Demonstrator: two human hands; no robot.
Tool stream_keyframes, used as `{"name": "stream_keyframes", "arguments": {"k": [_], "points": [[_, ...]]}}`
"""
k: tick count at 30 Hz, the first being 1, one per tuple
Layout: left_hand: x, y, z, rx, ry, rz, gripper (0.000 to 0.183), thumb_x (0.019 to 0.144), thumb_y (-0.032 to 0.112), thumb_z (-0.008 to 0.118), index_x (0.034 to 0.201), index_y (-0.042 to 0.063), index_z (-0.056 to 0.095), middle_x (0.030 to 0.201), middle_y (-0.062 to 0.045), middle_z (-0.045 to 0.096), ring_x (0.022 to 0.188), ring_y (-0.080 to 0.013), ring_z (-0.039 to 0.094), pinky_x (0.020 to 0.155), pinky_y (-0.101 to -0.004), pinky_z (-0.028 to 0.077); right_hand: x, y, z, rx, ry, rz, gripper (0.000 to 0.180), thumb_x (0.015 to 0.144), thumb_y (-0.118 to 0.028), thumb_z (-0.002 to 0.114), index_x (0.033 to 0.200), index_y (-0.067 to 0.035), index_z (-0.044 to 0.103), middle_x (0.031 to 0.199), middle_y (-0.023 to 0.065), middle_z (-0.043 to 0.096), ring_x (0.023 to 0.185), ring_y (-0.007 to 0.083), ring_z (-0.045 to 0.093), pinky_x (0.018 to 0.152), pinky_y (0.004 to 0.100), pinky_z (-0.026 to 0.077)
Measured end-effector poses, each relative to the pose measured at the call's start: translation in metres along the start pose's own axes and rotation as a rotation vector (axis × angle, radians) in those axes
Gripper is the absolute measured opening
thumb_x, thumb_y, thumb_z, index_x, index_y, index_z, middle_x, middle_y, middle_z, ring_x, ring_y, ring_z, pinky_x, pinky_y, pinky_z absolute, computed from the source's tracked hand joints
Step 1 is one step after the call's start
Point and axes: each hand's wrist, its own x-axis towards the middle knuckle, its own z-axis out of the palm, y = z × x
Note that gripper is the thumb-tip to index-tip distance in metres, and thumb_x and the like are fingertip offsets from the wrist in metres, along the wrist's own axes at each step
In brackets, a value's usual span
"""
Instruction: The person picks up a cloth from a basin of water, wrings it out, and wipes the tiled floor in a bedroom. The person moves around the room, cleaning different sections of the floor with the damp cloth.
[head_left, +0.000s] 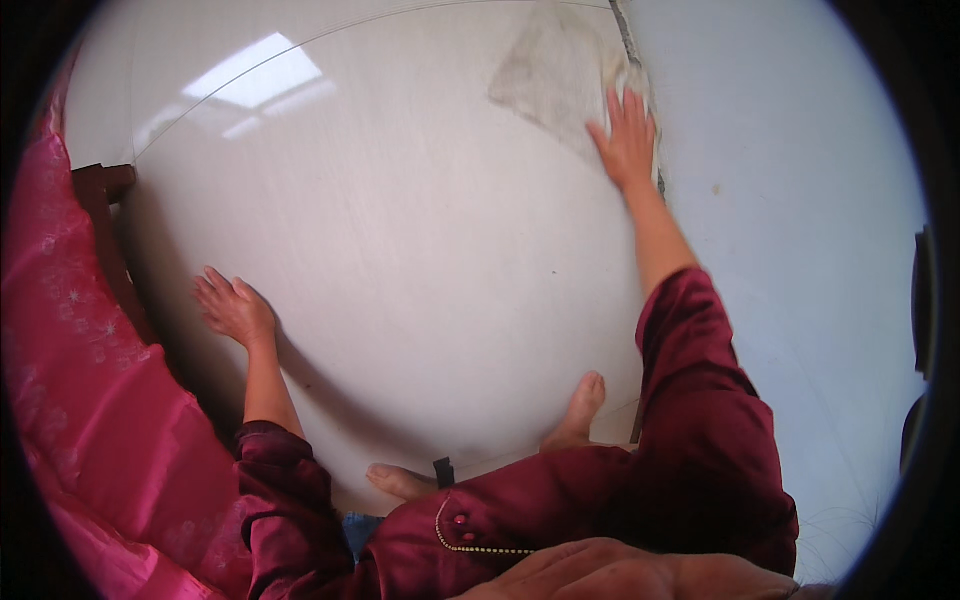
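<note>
A thin, off-white cloth (551, 71) with greyish stains lies spread on the pale floor, against the foot of the wall. My right hand (628, 142) rests flat over its near right edge, fingers spread and palm down; no grip around the fabric shows. Part of the cloth is bunched by my fingertips. Over at the left, my left hand (234, 306) is open and holds nothing. It is beside the dark wooden bed frame (120, 262), apart from it; whether the palm touches the floor, I cannot tell.
Pink-red satin bedding (97, 390) hangs along the left side. A pale wall (787, 225) rises at the right, with a rough dark gap (628, 34) along its base. My bare feet stand on the glossy floor (420, 247), which reflects a window.
</note>
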Motion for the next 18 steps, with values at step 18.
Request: {"name": "stream_keyframes", "arguments": {"k": [18], "points": [[0.000, 0.008, -0.010, -0.061, -0.128, -0.093, 0.054, 0.095, 0.032, 0.039, 0.145, 0.014, 0.029, 0.151, -0.013, 0.024, 0.139, -0.0315, 0.021, 0.107, -0.0534, 0.021, 0.041, -0.031, 0.025, 0.163, 0.234, 0.153, 0.064, 0.089, -0.035, 0.049, 0.143, -0.006, 0.028, 0.146, 0.0193, 0.030, 0.137, 0.0346, 0.024, 0.111, 0.0491, 0.017]]}}
